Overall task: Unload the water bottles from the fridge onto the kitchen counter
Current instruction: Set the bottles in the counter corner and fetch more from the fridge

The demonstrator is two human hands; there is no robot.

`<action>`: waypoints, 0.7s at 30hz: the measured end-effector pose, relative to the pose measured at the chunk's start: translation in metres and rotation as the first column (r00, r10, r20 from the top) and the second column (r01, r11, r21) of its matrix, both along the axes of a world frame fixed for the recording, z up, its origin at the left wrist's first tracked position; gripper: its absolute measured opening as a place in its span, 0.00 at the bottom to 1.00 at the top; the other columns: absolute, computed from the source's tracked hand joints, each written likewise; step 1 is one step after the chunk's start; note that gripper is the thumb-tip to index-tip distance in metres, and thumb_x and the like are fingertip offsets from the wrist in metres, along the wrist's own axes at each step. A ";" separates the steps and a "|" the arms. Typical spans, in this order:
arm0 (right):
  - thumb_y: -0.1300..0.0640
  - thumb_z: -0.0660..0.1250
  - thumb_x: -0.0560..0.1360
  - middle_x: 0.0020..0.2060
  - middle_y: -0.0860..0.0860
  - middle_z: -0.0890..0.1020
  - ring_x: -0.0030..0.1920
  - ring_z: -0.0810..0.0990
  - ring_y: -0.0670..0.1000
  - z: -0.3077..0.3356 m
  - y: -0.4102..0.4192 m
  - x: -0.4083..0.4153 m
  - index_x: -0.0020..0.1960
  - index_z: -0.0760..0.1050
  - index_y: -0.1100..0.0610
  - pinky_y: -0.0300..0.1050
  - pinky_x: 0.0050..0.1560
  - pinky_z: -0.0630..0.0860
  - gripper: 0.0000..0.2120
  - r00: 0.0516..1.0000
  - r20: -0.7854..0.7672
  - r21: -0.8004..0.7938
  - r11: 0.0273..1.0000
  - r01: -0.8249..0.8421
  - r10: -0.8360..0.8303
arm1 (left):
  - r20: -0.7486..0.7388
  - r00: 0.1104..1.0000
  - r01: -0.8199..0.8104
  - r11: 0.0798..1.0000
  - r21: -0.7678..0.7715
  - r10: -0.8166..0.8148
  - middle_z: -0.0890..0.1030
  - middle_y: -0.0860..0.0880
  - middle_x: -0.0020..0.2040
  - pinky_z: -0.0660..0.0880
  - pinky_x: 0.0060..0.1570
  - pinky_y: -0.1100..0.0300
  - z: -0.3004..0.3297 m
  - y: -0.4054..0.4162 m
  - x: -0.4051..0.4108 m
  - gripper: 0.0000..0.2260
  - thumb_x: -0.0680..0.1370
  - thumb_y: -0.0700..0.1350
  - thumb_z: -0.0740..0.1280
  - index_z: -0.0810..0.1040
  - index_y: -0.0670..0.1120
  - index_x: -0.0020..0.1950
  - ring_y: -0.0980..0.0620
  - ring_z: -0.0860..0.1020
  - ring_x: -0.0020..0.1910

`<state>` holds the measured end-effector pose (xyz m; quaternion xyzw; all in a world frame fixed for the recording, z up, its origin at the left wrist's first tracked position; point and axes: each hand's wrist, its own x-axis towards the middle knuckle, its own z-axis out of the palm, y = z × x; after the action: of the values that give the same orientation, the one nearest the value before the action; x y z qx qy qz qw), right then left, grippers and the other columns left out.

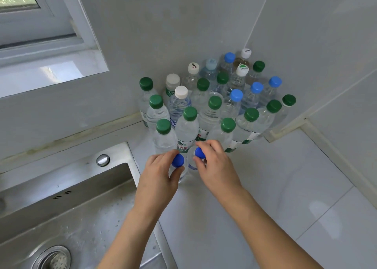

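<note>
Both hands are busy here. The left hand (pixel 161 170) has its fingers and thumb curled round the neck of a clear plastic bottle with a dark blue screw cap (pixel 177 161), pinching right under the cap. The right hand (pixel 214 162) does the same to a second clear bottle with a dark blue cap (pixel 200 152), fingers closed snug on the top. The two bottles stand upright just beside each other on the pale grey kitchen counter (pixel 285 187), at the 6 o'clock edge of the cluster of clear plastic water bottles (pixel 210 105).

That cluster is packed into the corner where the grey walls meet, touching cap to shoulder. Counting caps: eleven dark green (pixel 190 113), four light blue (pixel 236 95), four or five white or pale ones (pixel 181 91) toward 12 o'clock, where a couple are hard to tell apart. Plus the two dark blue ones in hand.

Labels: the green-capped bottles carry green and white wrappers with a red patch and Chinese writing too small to read. One white cap (pixel 242 69) has a green logo, not readable either.

At 8 o'clock from the hands sits a stainless steel sink (pixel 61 207) with its round drain strainer (pixel 53 258). A grey-framed window (pixel 40 34) is at 10 o'clock.
</note>
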<state>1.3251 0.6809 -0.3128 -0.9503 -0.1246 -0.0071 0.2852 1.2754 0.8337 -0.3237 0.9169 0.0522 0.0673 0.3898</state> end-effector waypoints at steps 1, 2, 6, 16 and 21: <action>0.60 0.67 0.76 0.57 0.52 0.74 0.47 0.79 0.54 0.000 -0.001 0.002 0.66 0.74 0.58 0.45 0.50 0.75 0.19 1.000 -0.010 0.001 1.000 -0.005 0.005 | -0.002 1.000 -0.001 1.000 -0.007 0.001 0.75 0.60 0.47 0.79 0.48 0.52 0.000 0.000 0.000 0.16 0.75 0.43 0.73 0.78 0.49 0.61 0.54 0.72 0.52; 0.60 0.67 0.76 0.59 0.51 0.74 0.49 0.79 0.53 0.001 -0.003 0.003 0.68 0.72 0.57 0.44 0.52 0.74 0.21 1.000 -0.023 0.003 1.000 -0.012 0.012 | -0.009 1.000 -0.003 1.000 -0.010 0.003 0.75 0.60 0.48 0.79 0.49 0.52 0.000 -0.001 0.000 0.16 0.75 0.43 0.73 0.78 0.49 0.62 0.53 0.72 0.53; 0.60 0.64 0.77 0.65 0.48 0.70 0.54 0.76 0.49 0.013 -0.012 -0.002 0.73 0.66 0.53 0.39 0.56 0.71 0.26 0.996 -0.057 -0.007 0.997 -0.071 0.070 | -0.015 1.000 -0.010 0.999 0.033 0.010 0.78 0.56 0.49 0.76 0.47 0.57 0.007 -0.004 -0.001 0.17 0.76 0.45 0.72 0.77 0.49 0.64 0.50 0.75 0.54; 0.58 0.66 0.76 0.67 0.50 0.72 0.67 0.70 0.49 0.055 -0.066 -0.043 0.70 0.70 0.57 0.38 0.67 0.64 0.22 0.997 0.057 -0.015 0.999 0.043 -0.043 | 0.223 0.972 0.046 0.993 0.107 -0.069 0.80 0.50 0.59 0.74 0.54 0.56 0.040 -0.046 -0.005 0.14 0.80 0.46 0.66 0.77 0.44 0.64 0.48 0.75 0.58; 0.60 0.67 0.75 0.67 0.52 0.73 0.68 0.70 0.50 0.076 -0.120 -0.079 0.69 0.71 0.59 0.34 0.67 0.59 0.22 0.971 0.119 -0.045 0.976 0.215 -0.208 | 0.247 0.942 0.203 0.972 0.114 -0.226 0.80 0.47 0.62 0.71 0.61 0.57 0.053 -0.096 -0.012 0.15 0.79 0.43 0.68 0.77 0.43 0.66 0.46 0.75 0.61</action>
<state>1.2460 0.5612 -0.2365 -0.9640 -0.0386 -0.0878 0.2480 1.2637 0.7374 -0.2705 0.9167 -0.1023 0.1455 0.3579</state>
